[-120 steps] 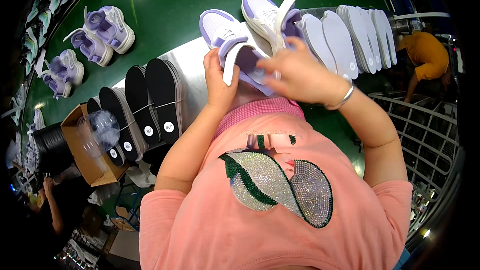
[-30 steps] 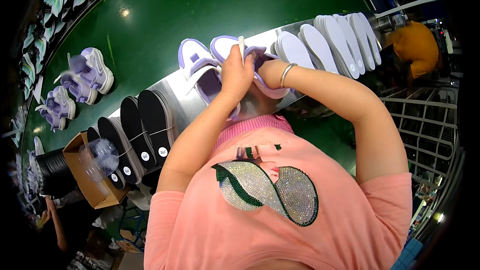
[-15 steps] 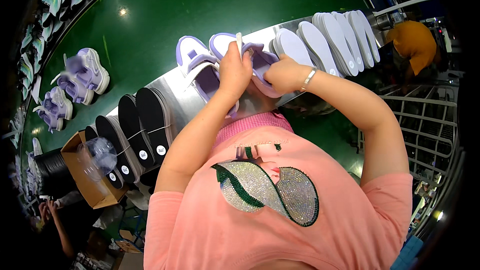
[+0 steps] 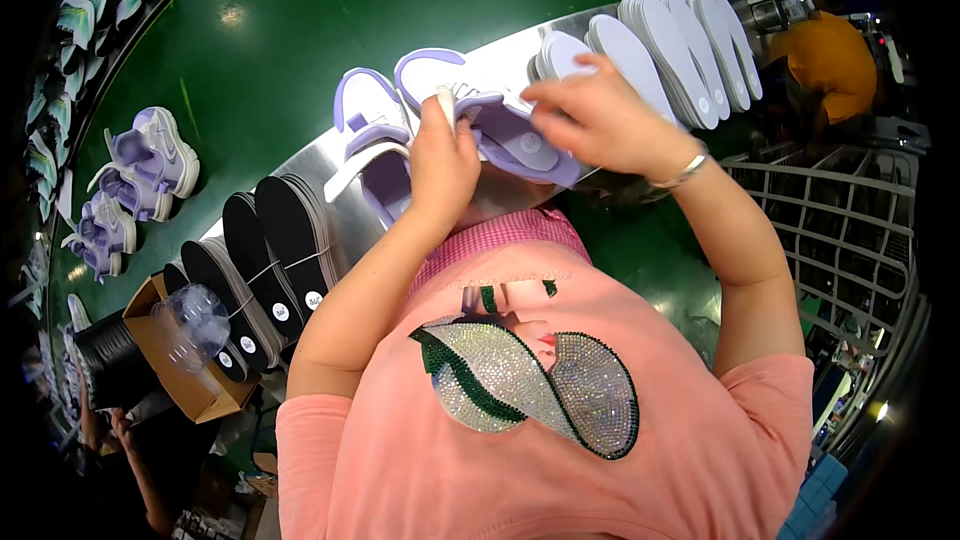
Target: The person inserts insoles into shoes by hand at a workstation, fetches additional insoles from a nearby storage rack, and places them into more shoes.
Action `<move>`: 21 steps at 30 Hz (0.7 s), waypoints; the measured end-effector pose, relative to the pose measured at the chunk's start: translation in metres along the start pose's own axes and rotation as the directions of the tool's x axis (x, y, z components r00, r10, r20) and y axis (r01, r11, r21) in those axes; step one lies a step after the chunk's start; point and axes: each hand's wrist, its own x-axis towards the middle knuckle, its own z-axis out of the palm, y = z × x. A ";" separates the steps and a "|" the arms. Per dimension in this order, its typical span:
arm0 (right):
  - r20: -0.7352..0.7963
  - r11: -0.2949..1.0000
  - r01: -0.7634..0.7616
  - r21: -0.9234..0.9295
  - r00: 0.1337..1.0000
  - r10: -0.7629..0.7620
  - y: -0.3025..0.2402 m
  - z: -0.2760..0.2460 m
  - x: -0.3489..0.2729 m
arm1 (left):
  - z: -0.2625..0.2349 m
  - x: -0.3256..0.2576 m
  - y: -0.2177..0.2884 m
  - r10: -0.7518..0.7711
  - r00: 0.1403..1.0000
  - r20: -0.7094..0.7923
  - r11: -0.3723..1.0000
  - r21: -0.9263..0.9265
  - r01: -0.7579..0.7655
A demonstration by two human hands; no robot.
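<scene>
My left hand [image 4: 441, 162] grips the tongue of a lilac and white sneaker [image 4: 470, 105] lying on the steel ledge [image 4: 335, 225]. My right hand [image 4: 590, 118] presses a lilac insole [image 4: 520, 145] into that shoe's opening. A second matching sneaker [image 4: 368, 130] lies just left of it, its strap hanging loose.
A stack of lilac insoles [image 4: 670, 50] leans on the ledge to the right, black insoles [image 4: 265, 250] in bundles to the left. Finished sneakers [image 4: 145, 155] ride the green conveyor belt [image 4: 300, 30]. A cardboard box [image 4: 175, 360] sits lower left, wire racks [image 4: 850, 240] right, a person in orange [image 4: 830, 55] beyond.
My right hand has shifted right and lifted over the insole at the shoe's opening. Left hand stays on the tongue. The sneakers on the belt have drifted slightly.
</scene>
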 end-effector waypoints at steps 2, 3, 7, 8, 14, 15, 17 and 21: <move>-0.201 0.993 0.015 0.117 0.980 0.009 -0.005 0.003 -0.001 | -0.002 -0.002 -0.014 0.058 0.998 -0.019 0.998 -0.006 -0.058; -0.135 0.997 0.035 0.063 0.990 -0.026 -0.008 0.013 -0.001 | -0.004 -0.003 -0.020 0.117 0.992 -0.050 0.993 -0.017 -0.118; 0.216 0.967 0.013 -0.253 0.975 0.043 -0.010 0.080 0.001 | -0.012 -0.002 -0.023 0.084 0.996 0.014 0.996 -0.001 -0.084; 0.218 0.966 0.015 -0.256 0.975 0.043 -0.005 0.088 0.003 | -0.010 0.000 -0.023 0.084 0.996 0.011 0.996 -0.003 -0.084; 0.173 0.965 -0.029 -0.261 0.982 0.076 -0.002 0.096 0.000 | -0.002 0.001 -0.020 0.118 0.993 -0.007 0.993 0.031 -0.118; 0.151 0.973 -0.004 -0.229 0.988 0.039 -0.001 0.099 -0.002 | -0.002 0.000 -0.018 0.112 0.994 0.007 0.993 0.036 -0.112; 0.128 0.980 0.023 -0.197 0.992 0.003 0.000 0.102 -0.002 | -0.004 -0.001 -0.018 0.106 0.994 0.020 0.993 0.041 -0.106; 0.177 0.984 -0.016 -0.175 0.983 0.047 -0.001 0.104 0.001 | -0.003 -0.001 -0.026 0.065 0.997 0.053 0.998 -0.023 -0.064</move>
